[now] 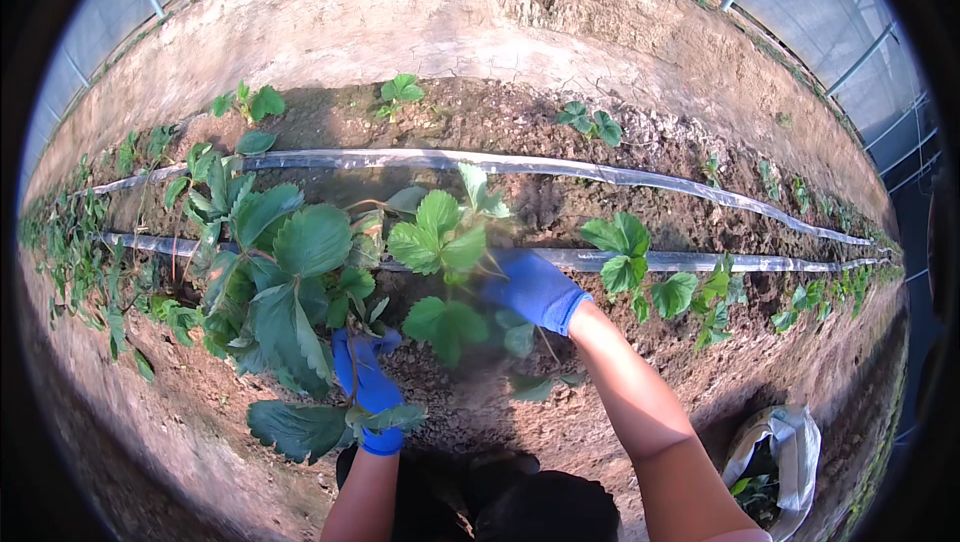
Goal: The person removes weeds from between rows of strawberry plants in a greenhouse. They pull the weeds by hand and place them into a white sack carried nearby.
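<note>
My left hand (367,377), in a blue glove, is closed around the lower stems of a large leafy strawberry plant (289,294). Leaves and a long stalk cross in front of its palm and wrist. To the right, my right hand (525,287), gloved in the same blue, reaches in beside a lighter green strawberry plant (439,238). This hand is blurred, and its fingers are hidden by leaves and motion, so what they touch cannot be made out. Drooping strawberry leaves (529,384) lie on the soil below the right wrist.
Two drip irrigation tapes (420,159) (697,261) run across the soil bed. Smaller strawberry plants (622,242) line the row to the right, with others (401,92) along the far side. A white sack (796,459) holding leaves stands at lower right. Beyond rises an earthen bank (337,17).
</note>
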Tool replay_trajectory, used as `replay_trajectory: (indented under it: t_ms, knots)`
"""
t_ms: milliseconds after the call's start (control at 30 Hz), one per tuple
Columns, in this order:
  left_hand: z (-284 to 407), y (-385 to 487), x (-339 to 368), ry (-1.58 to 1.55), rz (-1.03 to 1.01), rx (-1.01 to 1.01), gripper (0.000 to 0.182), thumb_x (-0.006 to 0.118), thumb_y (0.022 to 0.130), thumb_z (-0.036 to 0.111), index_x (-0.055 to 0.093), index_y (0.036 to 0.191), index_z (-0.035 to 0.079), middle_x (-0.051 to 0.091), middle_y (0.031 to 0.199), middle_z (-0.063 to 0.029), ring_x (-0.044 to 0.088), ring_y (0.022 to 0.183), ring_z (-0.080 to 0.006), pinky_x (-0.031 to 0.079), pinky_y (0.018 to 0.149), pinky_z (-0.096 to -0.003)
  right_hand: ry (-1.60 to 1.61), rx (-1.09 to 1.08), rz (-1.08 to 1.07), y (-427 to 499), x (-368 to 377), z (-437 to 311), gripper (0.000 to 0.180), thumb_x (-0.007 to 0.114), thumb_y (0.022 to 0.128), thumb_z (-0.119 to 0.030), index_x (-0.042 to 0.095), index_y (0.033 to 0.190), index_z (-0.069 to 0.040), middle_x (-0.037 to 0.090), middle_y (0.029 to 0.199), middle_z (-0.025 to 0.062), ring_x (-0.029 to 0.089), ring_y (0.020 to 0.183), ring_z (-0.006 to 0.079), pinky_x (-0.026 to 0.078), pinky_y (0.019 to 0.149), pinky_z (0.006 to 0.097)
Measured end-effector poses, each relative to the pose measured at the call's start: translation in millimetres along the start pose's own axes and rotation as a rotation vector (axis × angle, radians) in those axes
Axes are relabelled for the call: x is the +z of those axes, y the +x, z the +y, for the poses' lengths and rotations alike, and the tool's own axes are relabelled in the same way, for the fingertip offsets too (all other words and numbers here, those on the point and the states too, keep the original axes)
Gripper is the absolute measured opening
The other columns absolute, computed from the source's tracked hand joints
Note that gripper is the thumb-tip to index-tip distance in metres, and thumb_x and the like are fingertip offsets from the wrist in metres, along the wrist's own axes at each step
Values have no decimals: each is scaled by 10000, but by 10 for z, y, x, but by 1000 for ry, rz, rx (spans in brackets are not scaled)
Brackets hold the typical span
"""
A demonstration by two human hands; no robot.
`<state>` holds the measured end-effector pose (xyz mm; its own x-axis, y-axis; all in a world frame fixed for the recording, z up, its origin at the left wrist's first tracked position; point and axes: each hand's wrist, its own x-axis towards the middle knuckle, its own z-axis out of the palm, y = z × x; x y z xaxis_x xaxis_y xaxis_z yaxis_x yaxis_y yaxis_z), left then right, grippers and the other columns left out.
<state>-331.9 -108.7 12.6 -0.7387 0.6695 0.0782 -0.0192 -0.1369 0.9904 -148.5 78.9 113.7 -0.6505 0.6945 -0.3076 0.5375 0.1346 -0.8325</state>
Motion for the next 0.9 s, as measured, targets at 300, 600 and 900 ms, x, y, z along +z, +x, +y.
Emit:
replay_trajectory:
  t_ms: [300, 600, 900]
  knots:
    - [492, -19, 186, -146, 118, -163, 380, 418, 1022, 339, 470, 1206, 10, 635, 940, -103, 559, 753, -165, 449, 719, -303, -624, -121, 321, -59, 104, 32, 220, 573, 842, -224, 651, 1013, -111, 664, 848, 179, 649, 795, 384, 532, 705, 465]
    - [537, -51, 148, -152, 103, -175, 280, 440, 1014, 324, 490, 1071, 55, 624, 892, -84, 534, 706, -156, 436, 688, -308, -476, -170, 379, -120, 192, 171, 291, 604, 888, -318, 651, 1090, -114, 659, 864, 211, 645, 805, 380, 530, 758, 439]
    - [541, -139, 110, -156, 59, -182, 237, 452, 1009, 312, 476, 987, 78, 638, 881, -94, 552, 736, -173, 438, 694, -311, -215, 151, 98, -605, 84, 194, 415, 606, 906, -349, 599, 1119, 6, 665, 848, 208, 664, 758, 315, 511, 693, 396]
